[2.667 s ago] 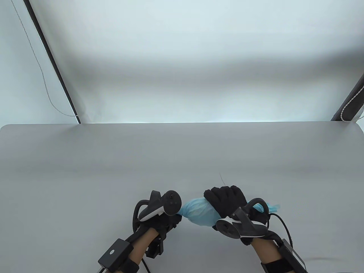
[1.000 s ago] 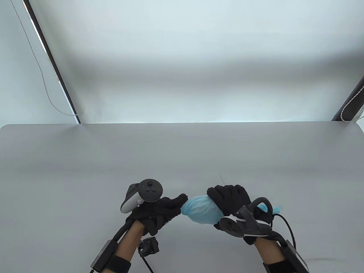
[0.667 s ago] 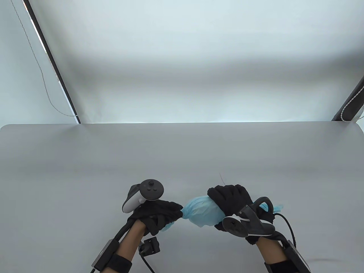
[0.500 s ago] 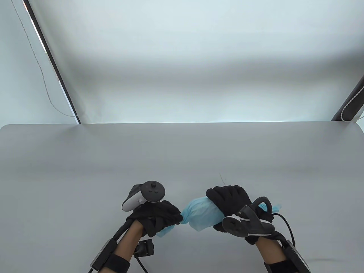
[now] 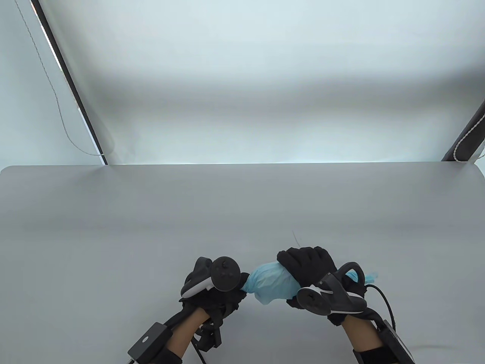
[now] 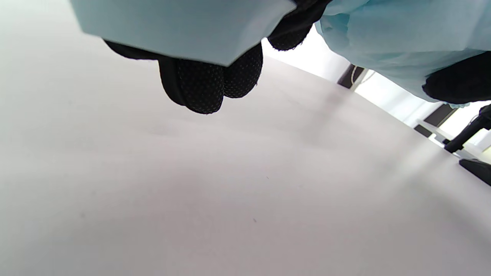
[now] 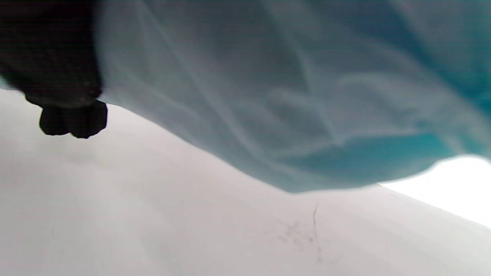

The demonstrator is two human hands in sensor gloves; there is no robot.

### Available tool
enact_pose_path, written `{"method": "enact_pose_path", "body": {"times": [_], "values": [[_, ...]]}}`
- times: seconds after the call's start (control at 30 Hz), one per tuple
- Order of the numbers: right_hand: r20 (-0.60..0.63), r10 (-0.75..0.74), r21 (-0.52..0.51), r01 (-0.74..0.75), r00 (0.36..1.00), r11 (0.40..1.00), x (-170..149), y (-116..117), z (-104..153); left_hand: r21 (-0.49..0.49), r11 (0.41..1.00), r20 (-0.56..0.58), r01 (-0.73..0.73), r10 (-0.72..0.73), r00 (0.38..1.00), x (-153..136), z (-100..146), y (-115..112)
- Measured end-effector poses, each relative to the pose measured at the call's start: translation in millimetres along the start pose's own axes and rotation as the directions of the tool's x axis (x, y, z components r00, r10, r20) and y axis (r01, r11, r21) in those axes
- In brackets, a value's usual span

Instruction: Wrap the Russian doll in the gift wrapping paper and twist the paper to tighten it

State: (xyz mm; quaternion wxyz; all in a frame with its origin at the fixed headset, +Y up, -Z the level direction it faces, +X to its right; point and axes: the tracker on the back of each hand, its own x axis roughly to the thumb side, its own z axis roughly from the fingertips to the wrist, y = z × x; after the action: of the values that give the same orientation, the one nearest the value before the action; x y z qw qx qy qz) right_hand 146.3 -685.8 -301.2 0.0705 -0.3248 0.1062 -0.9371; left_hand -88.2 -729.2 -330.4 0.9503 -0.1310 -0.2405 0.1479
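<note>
The right hand (image 5: 308, 267) in the table view has its gloved fingers curled over the top of the wrapped doll (image 5: 271, 283), clamping the pale blue bundle from above. The bundle lies crosswise between the two hands, held just above the grey desk (image 5: 242, 204) near its front edge. A loose tuft of wrapping paper (image 5: 365, 276) sticks out beyond the right hand, on its outer side. The left hand (image 5: 214, 297) sits at the bundle's other, narrowed end, where the paper gathers to a point against the glove; its tracker (image 5: 221, 273) covers the knuckles, so the grip itself is hidden here.

In the left wrist view, the left hand's fingertips (image 6: 209, 82) are curled together under a flat flap of the blue paper (image 6: 184, 27), and the thumb tip presses in from the far side, so this hand is clamped on the paper end. The bulging wrapped body (image 6: 399, 46) hangs to the right of those fingers, above the desk (image 6: 230, 191).

In the right wrist view, blurred blue paper (image 7: 291, 96) fills the upper frame close to the camera, with dark fingertips (image 7: 73, 120) at its left edge, above the desk (image 7: 153, 222).
</note>
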Motion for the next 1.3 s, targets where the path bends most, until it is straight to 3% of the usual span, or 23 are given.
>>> {"method": "enact_pose_path", "body": {"times": [0.1, 0.37, 0.6, 0.77, 0.93, 1.1, 1.23, 1.3], "values": [[-0.005, -0.036, -0.007, 0.036, 0.999, 0.999, 7, 2, -3, 0.139, 0.986, 0.013, 0.097, -0.099, 0.995, 3, 2, 5], [-0.039, -0.053, 0.020, 0.054, 0.998, 0.998, 3, 7, -5, 0.157, 0.959, -0.012, 0.234, -0.235, 0.972, 9, 2, -1], [-0.074, -0.038, 0.072, 0.043, 0.997, 0.996, -7, 15, -6, -0.014, 0.970, 0.029, 0.242, -0.241, 0.970, 9, -3, -4], [-0.078, -0.031, 0.097, 0.038, 0.997, 0.995, -8, 17, -7, -0.058, 0.954, 0.029, 0.294, -0.293, 0.956, 10, -4, -4], [-0.059, -0.024, 0.099, 0.030, 0.998, 0.995, -4, 14, -7, -0.141, 0.984, 0.015, 0.111, -0.110, 0.994, 5, -5, 1], [-0.033, 0.000, 0.096, 0.003, 0.999, 0.995, 3, 14, -8, -0.161, 0.985, -0.038, -0.068, 0.062, 0.997, 1, -6, 4], [-0.021, 0.008, 0.114, -0.005, 1.000, 0.993, 5, 16, -9, -0.150, 0.986, -0.015, 0.066, -0.069, 0.997, 8, -6, -3], [-0.028, -0.008, 0.126, 0.012, 1.000, 0.992, 3, 19, -9, -0.080, 0.983, 0.015, 0.163, -0.163, 0.987, 13, -5, -5]]}}
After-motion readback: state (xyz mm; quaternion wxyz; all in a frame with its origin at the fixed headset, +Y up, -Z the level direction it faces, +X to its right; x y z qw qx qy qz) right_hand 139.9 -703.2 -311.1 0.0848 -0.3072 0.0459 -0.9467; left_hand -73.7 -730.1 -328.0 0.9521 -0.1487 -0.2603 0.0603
